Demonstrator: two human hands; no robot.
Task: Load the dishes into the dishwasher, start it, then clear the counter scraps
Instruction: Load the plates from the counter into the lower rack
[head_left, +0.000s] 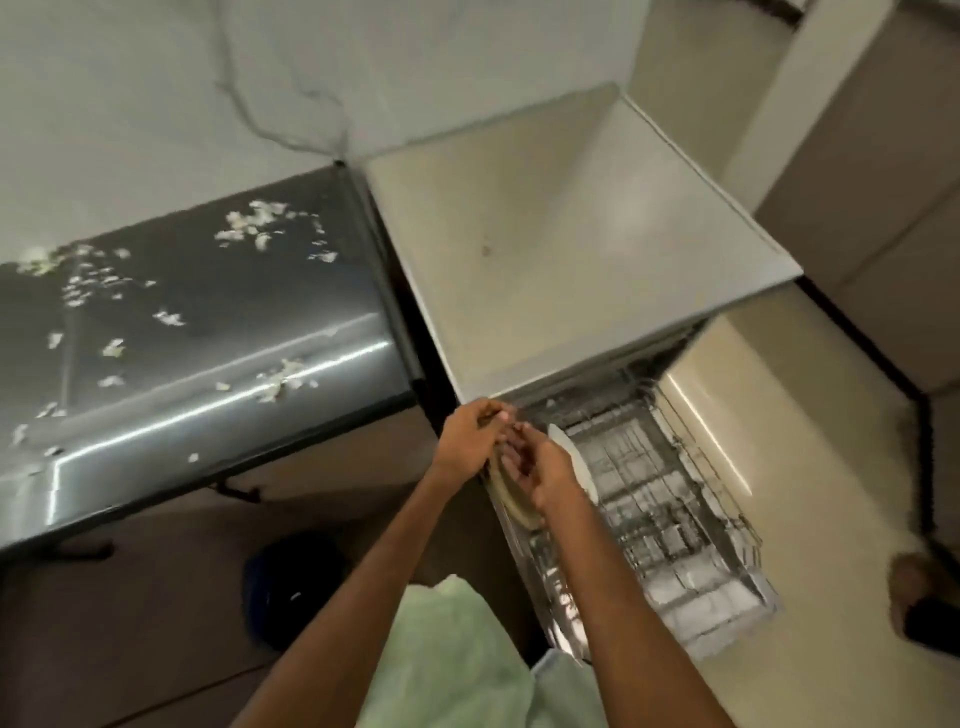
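Left hand (470, 439) and right hand (550, 475) hold plates (514, 506) on edge, over left side of dishwasher rack (670, 514). My fingers (514, 460) curl round rims. Plates stiff, breakable, probably slippery: best held at rim, lowered slowly.

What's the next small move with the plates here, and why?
Probably lower the plates edge-first into the rack. The left hand and right hand both hold them upright at the left side of the pulled-out rack, and free slots appear beside them. The scraps on the counter can wait.
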